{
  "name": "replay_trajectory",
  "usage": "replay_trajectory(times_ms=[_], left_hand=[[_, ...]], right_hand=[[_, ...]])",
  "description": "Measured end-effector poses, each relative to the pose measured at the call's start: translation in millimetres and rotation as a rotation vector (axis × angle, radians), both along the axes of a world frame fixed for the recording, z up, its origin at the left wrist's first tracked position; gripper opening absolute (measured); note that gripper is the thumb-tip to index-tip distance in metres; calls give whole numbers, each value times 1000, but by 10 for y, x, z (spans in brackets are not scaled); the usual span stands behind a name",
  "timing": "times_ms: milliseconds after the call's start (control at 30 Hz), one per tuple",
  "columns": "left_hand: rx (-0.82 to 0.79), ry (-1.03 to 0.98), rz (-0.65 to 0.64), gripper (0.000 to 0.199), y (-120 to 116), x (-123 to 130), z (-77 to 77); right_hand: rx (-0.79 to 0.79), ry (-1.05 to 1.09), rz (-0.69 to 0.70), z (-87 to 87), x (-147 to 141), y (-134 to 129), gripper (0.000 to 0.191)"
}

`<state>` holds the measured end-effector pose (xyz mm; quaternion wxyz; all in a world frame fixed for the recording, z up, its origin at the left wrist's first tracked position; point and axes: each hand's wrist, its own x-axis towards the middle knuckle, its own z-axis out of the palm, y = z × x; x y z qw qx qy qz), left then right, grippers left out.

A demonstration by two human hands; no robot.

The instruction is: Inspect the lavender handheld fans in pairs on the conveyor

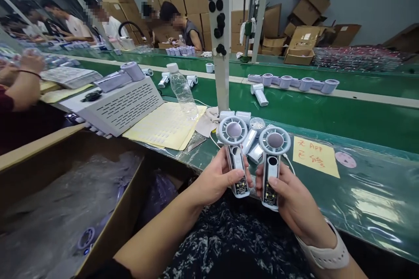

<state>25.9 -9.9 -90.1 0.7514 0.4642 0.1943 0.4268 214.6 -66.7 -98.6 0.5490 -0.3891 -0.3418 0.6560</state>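
Both hands, left hand (216,181) and right hand (291,200), grip upright handheld fans (234,152), heads up.

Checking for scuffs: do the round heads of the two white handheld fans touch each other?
Apart. The head view shows a gap, with other fan parts behind, between the left white handheld fan and the right white handheld fan.

Left of centre a clear water bottle (182,89) stands beside yellow sheets (163,127); a cardboard box (65,196) fills the lower left; a yellow note (314,157) lies at right.

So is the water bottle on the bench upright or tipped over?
Upright. The water bottle stands on its base at the edge of the yellow sheets, white cap on top; it looks nearly empty.
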Motion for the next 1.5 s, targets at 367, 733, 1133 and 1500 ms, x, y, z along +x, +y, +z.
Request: replay_trajectory(times_ms=[367, 733, 1133, 1500], left_hand=[[-5, -65, -3, 47, 2, -59, -42], [4, -84, 17, 43, 63, -80, -187], [-61, 4, 13, 47, 89, -58, -155], [-35, -32, 3, 39, 113, -84, -142]], right_hand=[[111, 52, 74, 54, -67, 27, 28], [125, -66, 23, -35, -65, -8, 28], [77, -84, -47, -21, -28, 27, 27], [85, -62, -5, -10, 25, 44, 26]])
